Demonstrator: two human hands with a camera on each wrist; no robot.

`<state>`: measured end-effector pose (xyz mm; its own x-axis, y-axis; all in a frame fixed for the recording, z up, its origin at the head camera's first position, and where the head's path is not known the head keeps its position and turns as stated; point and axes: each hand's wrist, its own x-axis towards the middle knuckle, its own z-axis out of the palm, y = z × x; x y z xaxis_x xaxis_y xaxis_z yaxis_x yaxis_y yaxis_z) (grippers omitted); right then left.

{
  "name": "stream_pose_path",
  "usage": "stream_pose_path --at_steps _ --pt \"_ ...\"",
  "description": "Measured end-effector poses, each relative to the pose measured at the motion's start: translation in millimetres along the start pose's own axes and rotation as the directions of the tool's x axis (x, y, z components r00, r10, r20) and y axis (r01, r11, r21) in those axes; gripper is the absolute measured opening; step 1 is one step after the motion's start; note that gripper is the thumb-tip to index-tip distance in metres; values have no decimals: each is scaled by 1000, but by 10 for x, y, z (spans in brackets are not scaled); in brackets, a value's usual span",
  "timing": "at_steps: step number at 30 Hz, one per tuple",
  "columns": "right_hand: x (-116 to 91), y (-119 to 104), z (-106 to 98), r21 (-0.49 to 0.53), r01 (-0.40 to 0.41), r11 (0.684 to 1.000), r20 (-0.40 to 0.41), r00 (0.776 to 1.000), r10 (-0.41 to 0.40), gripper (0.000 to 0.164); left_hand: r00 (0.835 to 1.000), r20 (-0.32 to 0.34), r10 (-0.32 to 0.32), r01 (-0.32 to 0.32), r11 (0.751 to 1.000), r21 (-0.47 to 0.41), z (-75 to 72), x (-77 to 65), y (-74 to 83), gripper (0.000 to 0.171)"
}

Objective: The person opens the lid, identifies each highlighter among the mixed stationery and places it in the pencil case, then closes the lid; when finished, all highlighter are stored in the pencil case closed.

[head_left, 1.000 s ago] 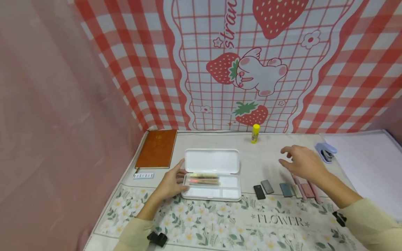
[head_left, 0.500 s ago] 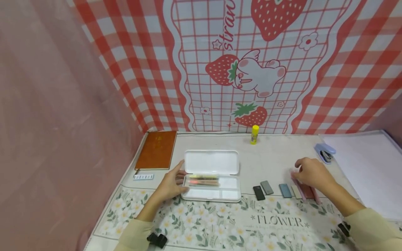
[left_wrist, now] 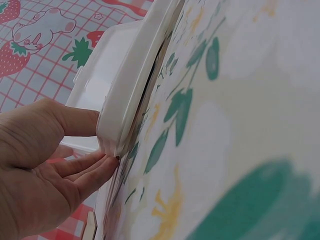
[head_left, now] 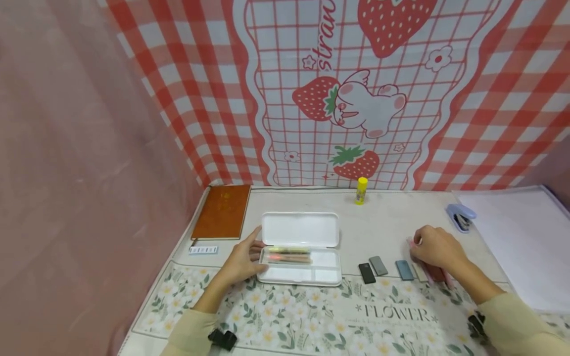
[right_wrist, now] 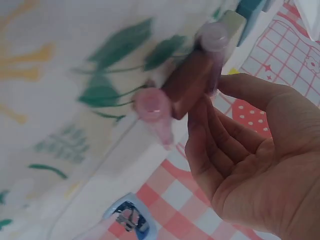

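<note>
My left hand grips the left end of an open white pencil case, thumb and fingers on either side of its wall in the left wrist view. Several slim pens lie in the back compartment. At the right, my right hand pinches the far end of a pink pen between thumb and fingers. Beside that pen lies a reddish-brown block, with a second pink pen past it. The hand partly hides these in the head view.
Small flat blocks lie between case and right hand: black, grey and blue. A yellow glue stick stands at the back. A blue stapler is at right, a brown notebook and white strip at left.
My right hand has come down and toward me from above the table onto the pink pen, and its fingers have closed on it. The left hand stays on the case.
</note>
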<state>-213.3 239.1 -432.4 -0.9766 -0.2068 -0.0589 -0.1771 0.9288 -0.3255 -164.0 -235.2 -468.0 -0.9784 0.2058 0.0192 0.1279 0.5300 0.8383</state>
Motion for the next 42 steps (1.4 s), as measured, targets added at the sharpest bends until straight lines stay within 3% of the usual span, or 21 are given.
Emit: stream_pose_path --at_steps 6,13,17,21,28,37,42 --pt "36 -111 -161 49 81 996 -54 995 -78 29 1000 12 8 -8 1000 -5 7 -3 -27 103" --pt "65 -276 -405 30 154 988 -99 984 -150 29 1000 0 -20 20 1000 -4 -5 -3 -12 102" --pt "100 -452 -410 31 171 985 -107 980 -167 29 1000 -1 -21 21 1000 6 -14 -14 -7 101" --pt "103 -762 -351 51 223 973 -110 970 -217 28 1000 13 -19 19 1000 7 -23 -20 -6 100" --pt "158 -1431 -147 92 386 918 -116 920 -375 24 1000 20 -7 7 1000 1 -26 5 -21 101" --pt "235 -2195 172 42 593 804 -65 805 -590 21 1000 19 -14 15 1000 -19 -40 27 1 101" --pt "309 -2456 338 47 592 804 5 805 -593 20 999 5 -35 35 999 -38 -38 35 6 101"
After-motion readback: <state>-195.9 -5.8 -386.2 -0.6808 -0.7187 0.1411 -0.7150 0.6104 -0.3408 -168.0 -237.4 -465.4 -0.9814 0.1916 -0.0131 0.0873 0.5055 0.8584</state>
